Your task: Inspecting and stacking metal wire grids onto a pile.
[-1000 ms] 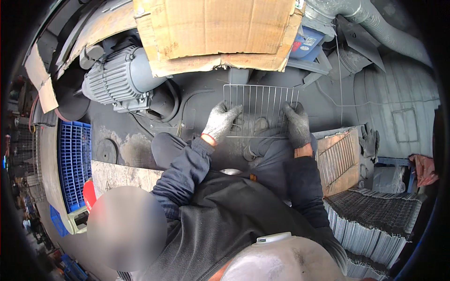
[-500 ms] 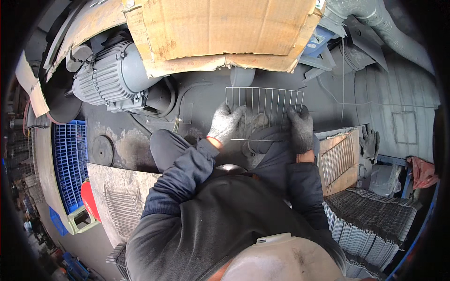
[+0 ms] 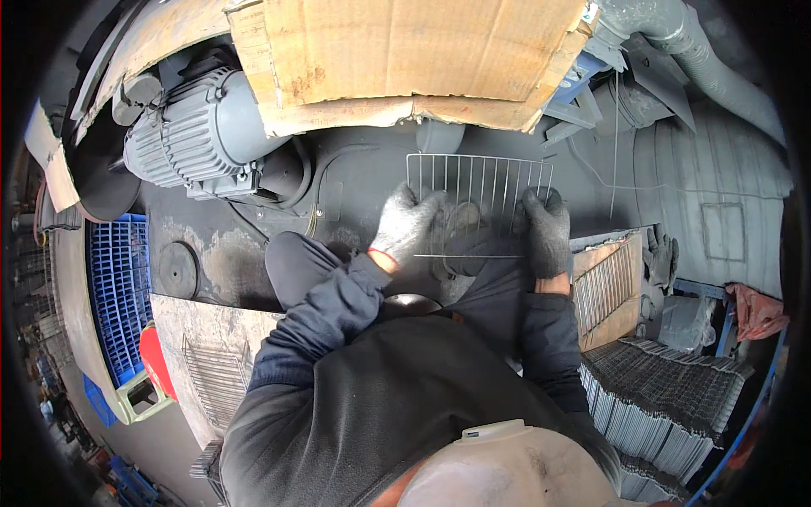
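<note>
A rectangular wire rack (image 3: pixel 483 173) with thin parallel bars is held up over my knees, below the cardboard. My left hand (image 3: pixel 405 221), in a grey-white glove, is closed on its left edge. On the opposite edge, my right hand (image 3: pixel 547 232), in a darker grey glove, grips the wire with its thumb toward the bars. The rack's lower long wire spans between the two hands. Through the bars show my legs and the dark floor.
A grey motor (image 3: pixel 190 131) stands at the far left, beside cardboard sheets (image 3: pixel 414 59). Stacked wire racks (image 3: pixel 659 397) lie at my right, near a board with a rack (image 3: pixel 608 291). Another rack (image 3: pixel 211 380) rests on a board at my left, near a blue crate (image 3: pixel 120 291).
The rack stays in both hands. Its right side and my right hand have shifted slightly to the right; the whole view has turned a little.
</note>
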The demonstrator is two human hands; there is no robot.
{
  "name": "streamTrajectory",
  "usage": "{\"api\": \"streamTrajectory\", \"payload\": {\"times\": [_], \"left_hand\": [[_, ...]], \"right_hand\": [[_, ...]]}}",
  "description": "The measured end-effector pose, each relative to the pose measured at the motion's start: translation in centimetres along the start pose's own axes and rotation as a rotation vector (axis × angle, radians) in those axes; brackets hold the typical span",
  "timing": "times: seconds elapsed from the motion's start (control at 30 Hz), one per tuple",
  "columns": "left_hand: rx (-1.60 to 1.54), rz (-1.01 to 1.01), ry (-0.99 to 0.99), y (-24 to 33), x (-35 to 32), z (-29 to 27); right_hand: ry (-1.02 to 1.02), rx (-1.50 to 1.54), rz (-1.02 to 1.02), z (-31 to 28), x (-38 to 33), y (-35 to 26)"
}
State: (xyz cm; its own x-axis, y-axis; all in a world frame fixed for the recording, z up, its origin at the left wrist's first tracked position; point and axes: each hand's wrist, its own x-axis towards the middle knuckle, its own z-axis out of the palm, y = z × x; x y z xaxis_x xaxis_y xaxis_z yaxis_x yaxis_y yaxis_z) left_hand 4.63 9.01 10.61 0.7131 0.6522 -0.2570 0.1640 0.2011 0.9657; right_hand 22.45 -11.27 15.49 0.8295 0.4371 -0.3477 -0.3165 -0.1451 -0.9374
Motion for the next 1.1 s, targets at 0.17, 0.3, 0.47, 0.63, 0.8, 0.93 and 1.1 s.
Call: {"api": "streamTrajectory", "payload": {"times": [0.17,0.3,0.47,0.63,0.8,0.93,1.1], "left_hand": [[-0.084,-0.121,0.043,2.2,-0.5,-4.7],[-0.188,-0.160,0.029,0.8,-0.4,-5.6],[0.202,0.046,-0.032,-0.7,1.8,-0.5],[0.075,-0.156,0.071,1.0,0.3,-4.0],[-0.081,-0.212,0.094,3.1,-0.5,-7.6],[0.447,0.545,-0.049,3.7,-0.6,-3.7],[-0.073,-0.002,0.081,2.2,-0.3,-2.2]], "right_hand": [[-0.020,0.051,-0.136,6.4,-0.3,-0.1],[-0.052,-0.109,-0.115,6.6,0.1,0.9],[-0.041,0.075,-0.060,0.2,0.7,1.3],[-0.006,-0.010,-0.102,4.5,1.8,3.0],[0.055,-0.116,-0.111,9.2,1.1,4.1],[-0.053,0.031,-0.152,2.5,-0.2,1.0],[-0.101,-0.031,-0.108,0.2,2.4,3.2]]}}
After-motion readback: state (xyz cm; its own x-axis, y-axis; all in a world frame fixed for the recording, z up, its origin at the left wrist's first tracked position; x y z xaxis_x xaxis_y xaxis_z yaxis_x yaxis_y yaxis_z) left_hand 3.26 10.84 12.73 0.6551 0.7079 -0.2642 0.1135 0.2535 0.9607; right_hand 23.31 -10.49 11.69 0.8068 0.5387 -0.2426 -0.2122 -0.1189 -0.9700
